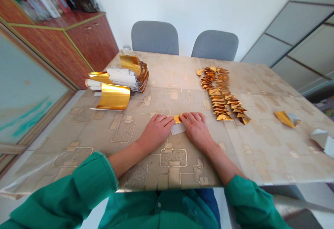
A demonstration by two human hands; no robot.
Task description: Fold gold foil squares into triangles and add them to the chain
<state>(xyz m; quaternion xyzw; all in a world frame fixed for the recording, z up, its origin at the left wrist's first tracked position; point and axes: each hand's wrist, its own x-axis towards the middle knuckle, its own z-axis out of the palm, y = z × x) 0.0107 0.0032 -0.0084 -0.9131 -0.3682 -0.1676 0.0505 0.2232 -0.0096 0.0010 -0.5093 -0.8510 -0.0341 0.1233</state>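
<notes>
Between my hands, near the middle of the table, lies a small sheet of gold foil paper [178, 128], its white side toward me and a gold strip along its far part. My left hand [159, 128] has its fingers closed on the left end of the gold strip. On the right end, my right hand [196, 127] presses with thumb and fingers together. Fingers cover both ends of the paper. Folded gold paper pieces [221, 107] stand in curving rows to the right. Curled gold and white sheets [114, 96] are piled at the left.
A single folded gold piece [285, 118] and a white curled paper [322, 140] lie at the right. Two grey chairs [154, 37] stand behind the patterned table [167, 176]. A wooden cabinet [91, 41] with bags and bottles is at the far left.
</notes>
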